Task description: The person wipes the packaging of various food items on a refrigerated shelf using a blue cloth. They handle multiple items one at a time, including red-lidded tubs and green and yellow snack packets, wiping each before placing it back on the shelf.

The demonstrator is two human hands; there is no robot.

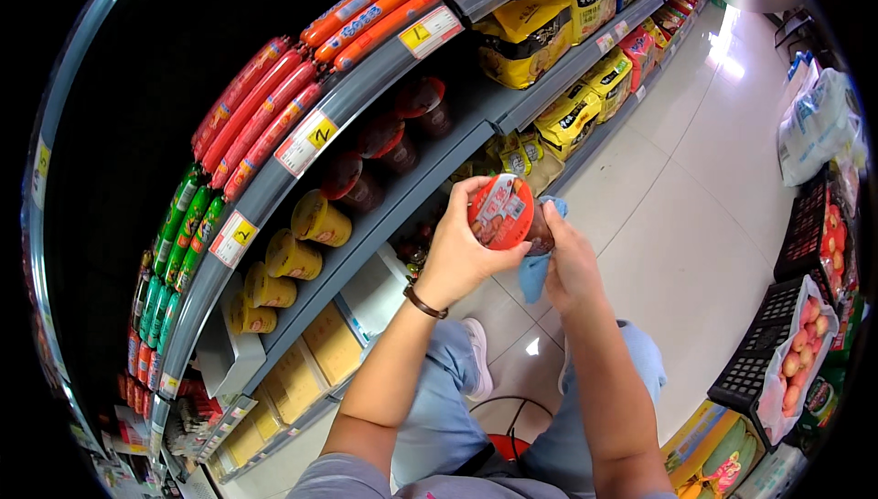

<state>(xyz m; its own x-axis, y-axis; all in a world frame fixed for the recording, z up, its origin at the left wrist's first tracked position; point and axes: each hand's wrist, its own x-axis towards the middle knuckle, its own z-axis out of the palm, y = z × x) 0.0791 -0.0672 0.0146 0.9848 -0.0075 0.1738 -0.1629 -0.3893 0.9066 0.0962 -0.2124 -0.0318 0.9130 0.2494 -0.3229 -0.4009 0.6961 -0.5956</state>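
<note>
Right of the big gray shelf, over the shiny floor, the left hand could let the red cup fall if it is slippery or the right hand pushes too hard. The cup sits between both hands, just right of the shelf: the left hand pinches it, and the right hand holds a small blue cloth against it
</note>
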